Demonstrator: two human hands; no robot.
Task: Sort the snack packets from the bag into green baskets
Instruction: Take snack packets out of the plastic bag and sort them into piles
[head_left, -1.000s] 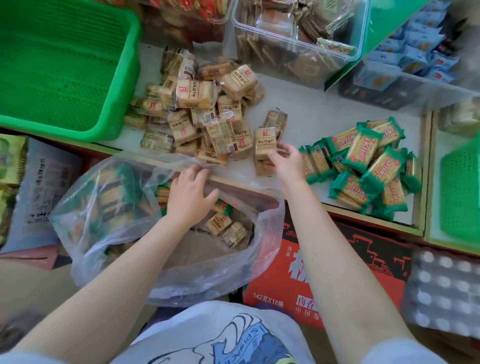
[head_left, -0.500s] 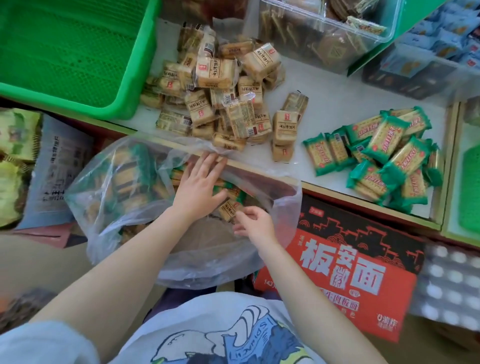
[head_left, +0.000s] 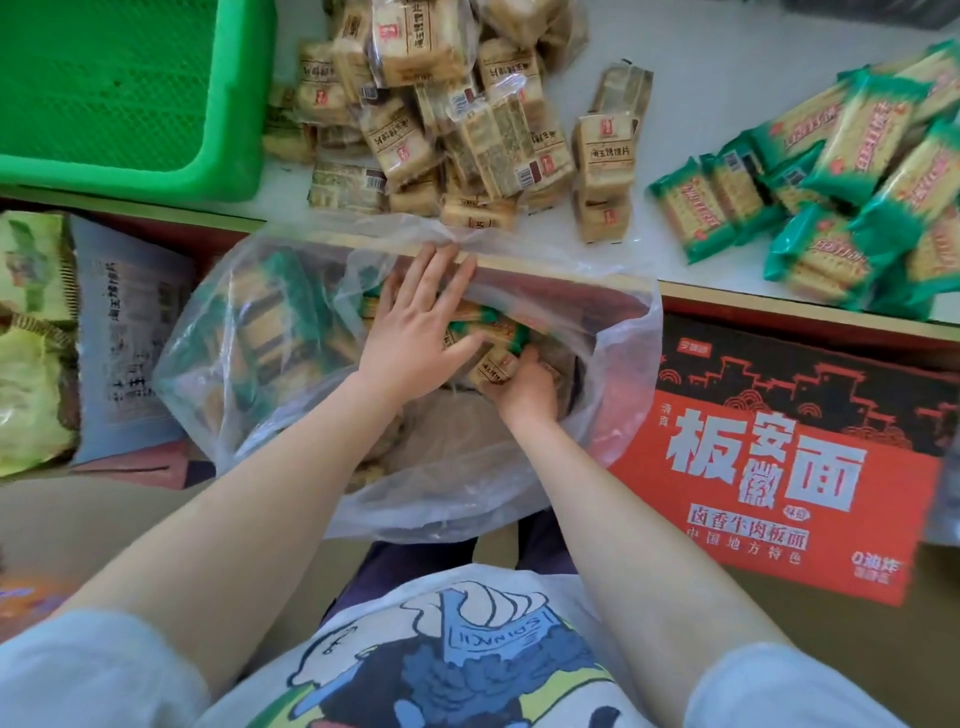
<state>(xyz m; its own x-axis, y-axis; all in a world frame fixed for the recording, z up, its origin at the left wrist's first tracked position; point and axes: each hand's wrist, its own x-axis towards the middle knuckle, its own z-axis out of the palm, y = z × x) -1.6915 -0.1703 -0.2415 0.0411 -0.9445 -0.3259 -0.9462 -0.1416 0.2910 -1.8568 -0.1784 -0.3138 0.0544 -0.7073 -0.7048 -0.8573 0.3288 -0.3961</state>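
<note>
A clear plastic bag of mixed snack packets leans against the shelf's front edge. My left hand lies flat with straight fingers on the bag's upper fold and the packets under it. Deeper inside the bag, my right hand curls round a beige packet. On the white shelf lie a pile of beige packets in the middle and a pile of green packets at the right. A green basket stands at the top left, its visible part bare.
A red and black carton with large white characters lies to the right of the bag. Yellow-green bags and a grey printed pack sit at the left below the shelf. My lap and printed shirt fill the bottom.
My right hand left the beige pile on the shelf, came down into the bag and closed round a beige packet. My left hand stayed on the bag's mouth. The camera tilted down.
</note>
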